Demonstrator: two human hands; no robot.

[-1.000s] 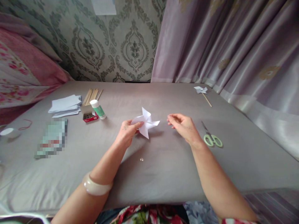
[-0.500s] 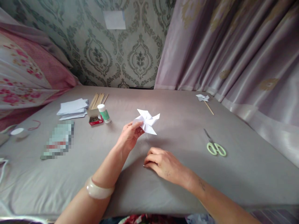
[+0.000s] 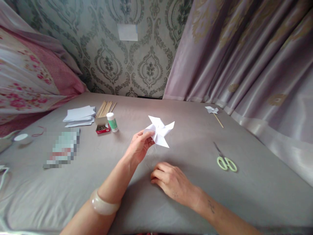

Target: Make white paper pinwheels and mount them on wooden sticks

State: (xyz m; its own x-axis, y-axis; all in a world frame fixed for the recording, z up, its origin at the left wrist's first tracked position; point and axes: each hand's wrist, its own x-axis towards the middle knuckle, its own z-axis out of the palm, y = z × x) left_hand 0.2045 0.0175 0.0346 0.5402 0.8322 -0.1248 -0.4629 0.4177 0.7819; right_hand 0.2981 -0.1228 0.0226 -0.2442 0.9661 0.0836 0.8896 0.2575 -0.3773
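My left hand pinches a white folded paper pinwheel and holds it up above the grey-covered table. My right hand rests low on the cloth in front of me, fingers curled together with the tips pressed to the surface; whatever lies under them is hidden. A pale bangle sits on my left wrist.
Green-handled scissors lie at the right. A finished pinwheel on a stick lies far right. At back left are a paper stack, wooden sticks, a small red box, a glue stick and a tape roll.
My right hand has come down from beside the pinwheel to the cloth near me, over where a small clear bead lay. My left hand has raised the pinwheel slightly.
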